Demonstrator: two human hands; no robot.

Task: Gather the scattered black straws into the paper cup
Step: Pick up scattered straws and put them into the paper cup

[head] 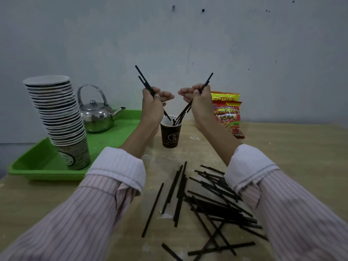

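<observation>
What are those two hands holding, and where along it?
Left hand and right hand each grip black straws around mid-length, lower ends angled into the paper cup.

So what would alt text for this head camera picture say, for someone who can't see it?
Two hands, left hand and right hand, each lower a few black straws into a dark paper cup on a wooden table. Many more loose straws lie scattered nearer the camera. A green tray at left holds stacked cups and a metal kettle; snack bags stand behind.
</observation>
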